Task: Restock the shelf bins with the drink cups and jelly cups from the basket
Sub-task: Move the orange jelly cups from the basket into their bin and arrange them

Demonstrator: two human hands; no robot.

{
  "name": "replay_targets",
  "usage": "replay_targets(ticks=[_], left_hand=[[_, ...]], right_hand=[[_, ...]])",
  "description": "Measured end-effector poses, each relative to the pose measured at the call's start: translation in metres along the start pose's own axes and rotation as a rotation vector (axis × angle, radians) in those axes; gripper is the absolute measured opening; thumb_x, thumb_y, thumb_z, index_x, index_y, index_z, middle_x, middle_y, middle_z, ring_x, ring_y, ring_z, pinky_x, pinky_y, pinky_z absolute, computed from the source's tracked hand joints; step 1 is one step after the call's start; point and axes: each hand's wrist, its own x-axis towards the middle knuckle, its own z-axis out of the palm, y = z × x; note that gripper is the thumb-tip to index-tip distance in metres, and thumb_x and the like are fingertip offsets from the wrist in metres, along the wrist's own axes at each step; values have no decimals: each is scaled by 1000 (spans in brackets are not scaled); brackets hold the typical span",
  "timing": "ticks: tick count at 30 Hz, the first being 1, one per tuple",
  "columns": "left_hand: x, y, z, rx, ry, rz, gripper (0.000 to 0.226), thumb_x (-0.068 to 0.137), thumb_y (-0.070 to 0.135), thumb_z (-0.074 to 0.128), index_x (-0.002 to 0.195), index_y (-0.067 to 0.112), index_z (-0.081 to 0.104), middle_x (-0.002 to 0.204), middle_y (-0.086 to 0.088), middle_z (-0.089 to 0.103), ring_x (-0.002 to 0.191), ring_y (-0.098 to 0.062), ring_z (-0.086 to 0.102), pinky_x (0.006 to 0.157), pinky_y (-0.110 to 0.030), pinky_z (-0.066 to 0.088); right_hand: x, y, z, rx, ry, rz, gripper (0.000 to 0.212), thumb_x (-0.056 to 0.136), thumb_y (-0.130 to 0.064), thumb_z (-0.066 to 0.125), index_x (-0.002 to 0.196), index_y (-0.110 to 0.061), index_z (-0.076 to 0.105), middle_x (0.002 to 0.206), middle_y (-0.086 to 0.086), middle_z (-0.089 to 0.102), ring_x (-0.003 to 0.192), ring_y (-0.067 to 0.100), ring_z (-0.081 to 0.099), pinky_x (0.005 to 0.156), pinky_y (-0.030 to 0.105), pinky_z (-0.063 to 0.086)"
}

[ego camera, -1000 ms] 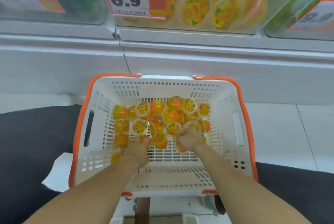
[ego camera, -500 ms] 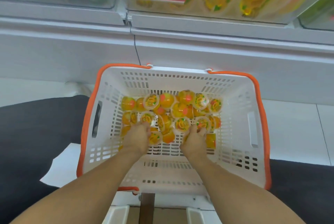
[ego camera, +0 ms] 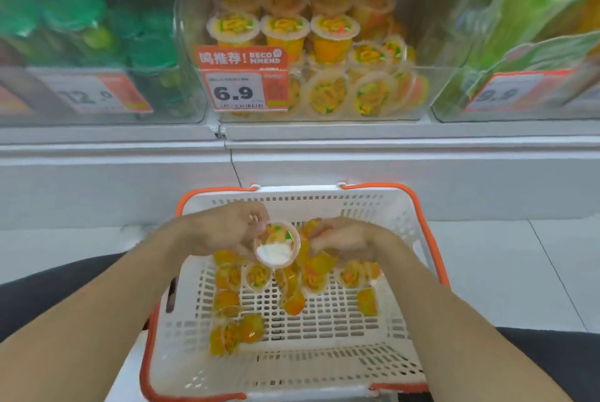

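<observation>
Both hands now lifted above the basket [ego camera: 418, 233], no longer down among its cups. Left hand [ego camera: 224, 229] gripping a jelly cup [ego camera: 276, 244]; right hand [ego camera: 344, 239] clutching more orange cups. Remaining cups scattered across basket floor. Shelf bin [ego camera: 324, 90] of matching cups above basket.

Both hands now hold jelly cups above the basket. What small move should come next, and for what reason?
Probably lift both hands up and forward to the middle shelf bin with the 6.9 price tag. The left hand and right hand each grip orange jelly cups above the basket, and that bin holds matching cups.
</observation>
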Motion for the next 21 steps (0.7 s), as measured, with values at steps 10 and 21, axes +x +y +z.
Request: replay_targets(ticks=[10, 21], left_hand=[[-73, 145, -28, 25, -45, 230, 12, 103, 4, 40, 95, 8, 47, 79, -18, 62, 73, -39, 66, 81, -58, 57], [-42, 158, -3, -352, -16, 425, 35, 107, 23, 28, 117, 3, 55, 83, -30, 67, 74, -39, 67, 65, -41, 58]], right_hand=[[-215, -143, -104, -442, 244, -367, 31, 79, -29, 77, 102, -9, 74, 54, -8, 52, 46, 6, 45, 49, 22, 42], [-171, -171, -147, -400, 1271, -709, 45, 64, -45, 89, 99, -23, 72, 96, -9, 69, 87, 9, 64, 77, 20, 45]])
